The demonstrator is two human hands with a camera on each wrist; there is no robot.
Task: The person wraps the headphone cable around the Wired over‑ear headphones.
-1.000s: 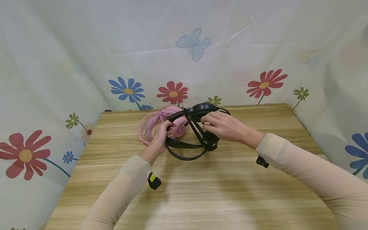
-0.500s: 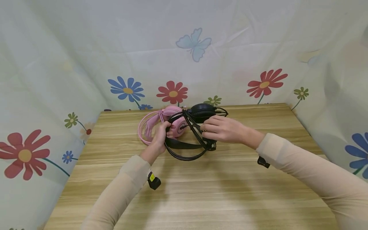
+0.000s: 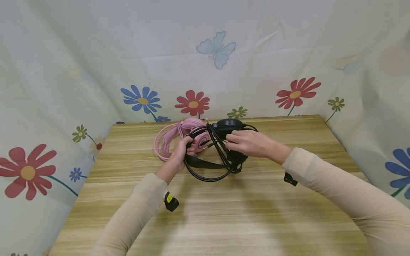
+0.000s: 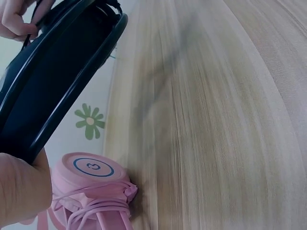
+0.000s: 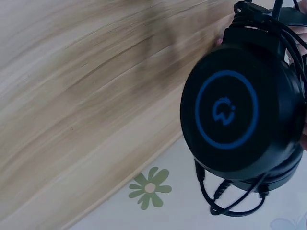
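Observation:
A pair of black headphones (image 3: 230, 124) with its cable bundled around it is held just above the table. My left hand (image 3: 179, 153) grips the headband at its left side, together with loops of the black cable (image 3: 208, 179). With curled fingers, my right hand (image 3: 250, 142) pinches a strand of the cable by the ear cups; the left wrist view shows those fingers (image 4: 17, 21) on a thin black cord. One ear cup (image 5: 228, 110) with a blue ring fills the right wrist view. Behind my left hand lie pink headphones (image 3: 192, 122), partly hidden, their cable wound up.
The wood-grain table (image 3: 205, 220) stretches toward me and to both sides. A pale curtain (image 3: 160, 46) printed with flowers and a butterfly hangs along its back and sides. Each wrist carries a small black camera (image 3: 171, 202).
The black headphones dip slightly toward me and the right ear cup shifts a little right. My right fingers have closed more tightly by the cable. The left hand barely moves; the pink headphones stay put.

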